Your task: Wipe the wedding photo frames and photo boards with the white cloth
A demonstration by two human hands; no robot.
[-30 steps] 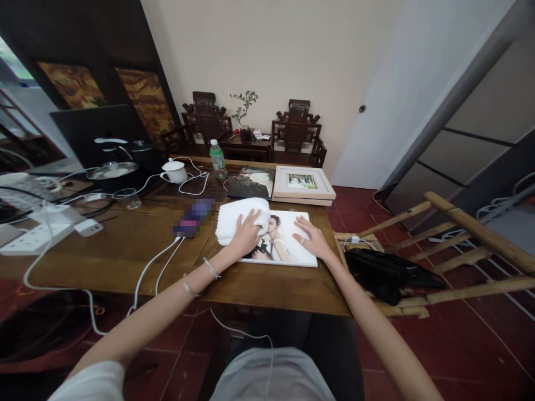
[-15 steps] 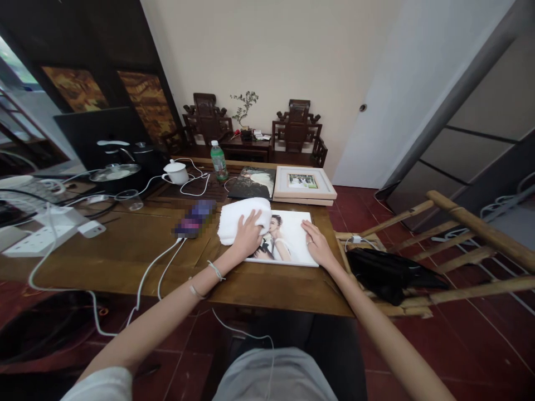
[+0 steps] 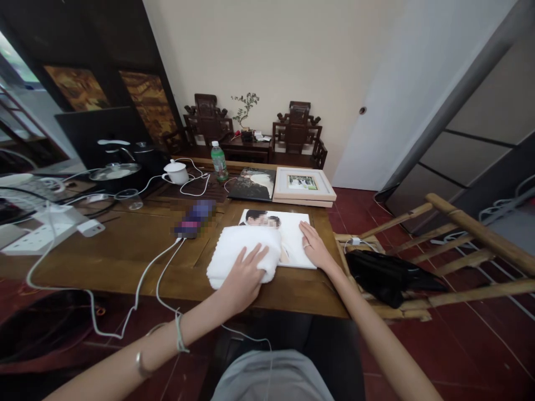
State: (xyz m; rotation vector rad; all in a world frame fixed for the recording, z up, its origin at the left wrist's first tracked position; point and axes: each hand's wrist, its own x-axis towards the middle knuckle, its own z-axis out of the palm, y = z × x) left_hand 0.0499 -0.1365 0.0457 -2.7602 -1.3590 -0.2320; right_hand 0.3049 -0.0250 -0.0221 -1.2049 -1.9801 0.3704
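A large white photo print [image 3: 292, 236] lies flat on the wooden table [image 3: 125, 250] in front of me. A folded white towel [image 3: 238, 250] covers its near left part. My left hand [image 3: 244, 275] presses flat on the towel's near edge, fingers stretched out. My right hand [image 3: 315, 248] lies flat on the print's right edge, fingers apart, a ring on one finger.
Behind the print lie a framed picture [image 3: 303, 184] and a dark photo book [image 3: 253, 184]. A green bottle [image 3: 218, 160], a white cup [image 3: 175, 171], a phone [image 3: 194, 218] with white cables and a power strip [image 3: 29, 236] sit to the left. A black bag [image 3: 388, 273] rests on a bamboo chair [image 3: 460, 245] at right.
My left hand has dragged the towel from the print's far left corner toward me, down to its near left part. The right hand stayed on the right edge.
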